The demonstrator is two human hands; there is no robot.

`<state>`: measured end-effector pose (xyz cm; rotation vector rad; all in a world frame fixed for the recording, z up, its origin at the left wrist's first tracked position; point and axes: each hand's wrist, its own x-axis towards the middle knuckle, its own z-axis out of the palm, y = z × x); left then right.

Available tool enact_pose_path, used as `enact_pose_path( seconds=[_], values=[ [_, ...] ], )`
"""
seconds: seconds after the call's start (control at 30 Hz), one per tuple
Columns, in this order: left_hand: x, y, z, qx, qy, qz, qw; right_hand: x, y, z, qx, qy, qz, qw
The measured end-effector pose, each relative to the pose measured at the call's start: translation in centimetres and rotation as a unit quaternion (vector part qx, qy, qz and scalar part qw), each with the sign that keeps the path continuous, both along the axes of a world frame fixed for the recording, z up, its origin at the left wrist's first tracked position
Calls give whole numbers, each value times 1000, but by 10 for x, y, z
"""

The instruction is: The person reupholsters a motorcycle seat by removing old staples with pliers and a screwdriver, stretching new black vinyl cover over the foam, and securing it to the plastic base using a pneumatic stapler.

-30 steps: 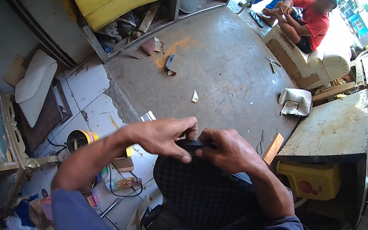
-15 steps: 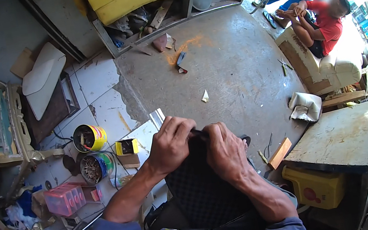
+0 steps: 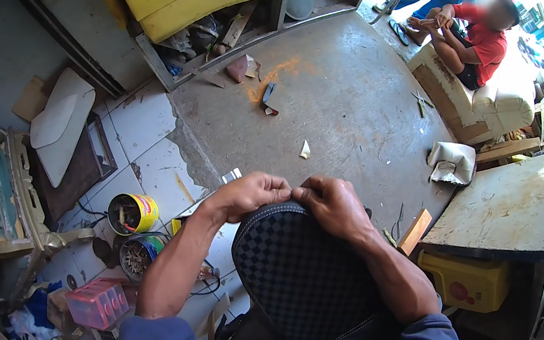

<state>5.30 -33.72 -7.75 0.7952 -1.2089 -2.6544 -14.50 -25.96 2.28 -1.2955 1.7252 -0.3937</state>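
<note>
A black checkered seat cover [image 3: 296, 267], its rounded far end edged with pale stitching, lies over something in front of my body. My left hand [image 3: 254, 193] is closed at that far end, its fingertips pinching the edge. Close beside it, nearly touching, my right hand [image 3: 332, 203] grips the same edge just to the right, with the thumb and fingers drawn together. The fingertips of both hands partly hide the stretch of edge between them. What lies beneath the cover is mostly out of sight.
To the left stand a yellow can [image 3: 141, 211] of tools, a second can [image 3: 135, 258] holding small pieces, and a pink plastic case [image 3: 98, 304]. A worn table [image 3: 503, 202] stands at the right above a yellow crate [image 3: 466, 281]. A person in red [image 3: 486, 45] sits at the far right.
The cover's checkered face and stitched rim have come into fuller view. My left hand has turned, its fingers now pointing right along the edge, and both hands remain at the far end.
</note>
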Motion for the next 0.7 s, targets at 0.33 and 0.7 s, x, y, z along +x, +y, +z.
enact_pose_path(
  seconds=[0.33, 0.7],
  values=[
    [14, 60, -55, 320, 197, 177, 909, -10, -34, -18, 231, -101, 64, 966],
    [16, 80, -79, 322, 86, 284, 899, -2, -39, -30, 235, -98, 90, 963]
  ],
)
